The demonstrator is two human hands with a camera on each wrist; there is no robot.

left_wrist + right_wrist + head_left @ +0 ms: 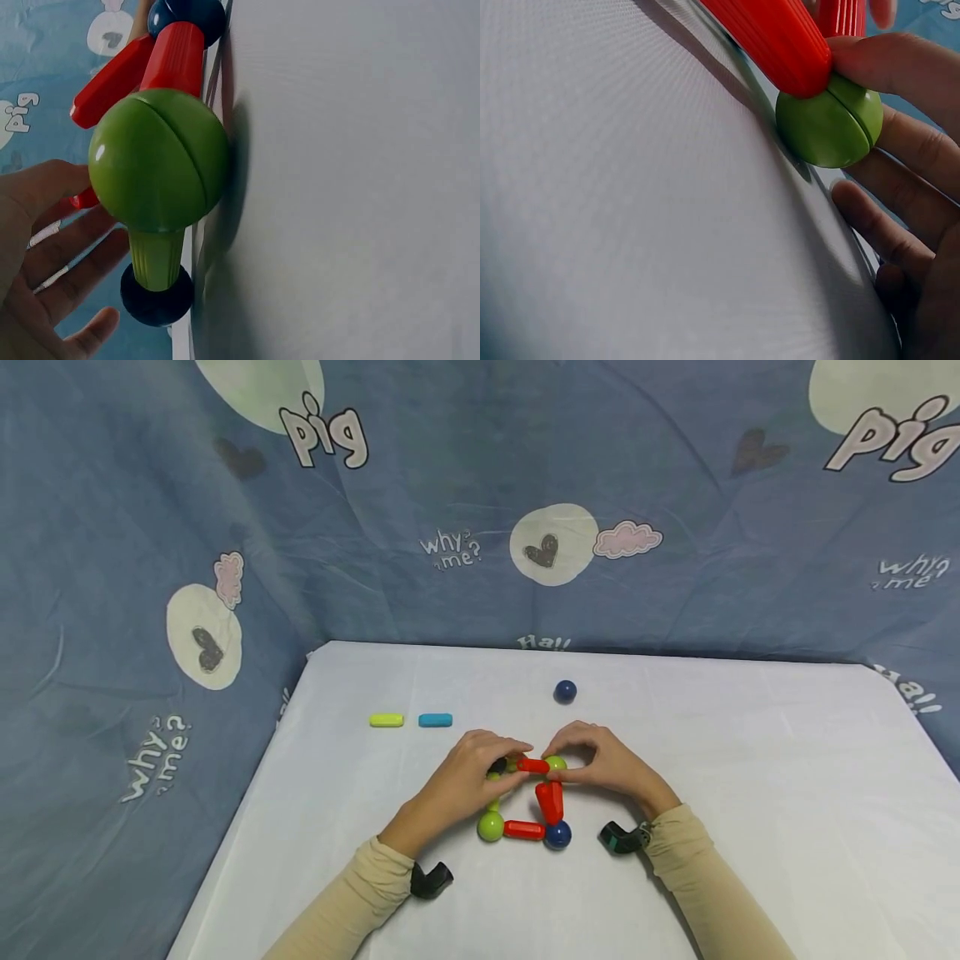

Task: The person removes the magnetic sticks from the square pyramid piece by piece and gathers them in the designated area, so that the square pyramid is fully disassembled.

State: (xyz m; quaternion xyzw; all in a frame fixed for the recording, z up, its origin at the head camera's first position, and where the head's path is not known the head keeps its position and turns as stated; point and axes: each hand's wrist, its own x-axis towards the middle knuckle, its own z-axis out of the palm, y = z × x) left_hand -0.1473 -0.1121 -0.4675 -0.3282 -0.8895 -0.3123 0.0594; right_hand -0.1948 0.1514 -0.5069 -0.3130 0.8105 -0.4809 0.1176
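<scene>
Balls and rods form a small four-sided frame on the white table. My left hand (471,772) is at its far left corner, pinching a short red rod (533,766) between thumb and fingers. At the rod's right end, my right hand (611,762) holds a green ball (829,124) between thumb and fingers. Another green ball (159,161) marks the near left corner, joined by a red rod (524,830) to a dark blue ball (557,835). One more red rod (112,81) slants upward from the blue-ball corner. The left hand partly hides a dark ball (156,296) at the far left corner.
Beyond the hands, a loose dark blue ball (566,692) lies on the table (750,760). Farther left are a yellow-green rod (386,720) and a blue rod (435,720). A patterned blue cloth (450,460) hangs behind and at the left.
</scene>
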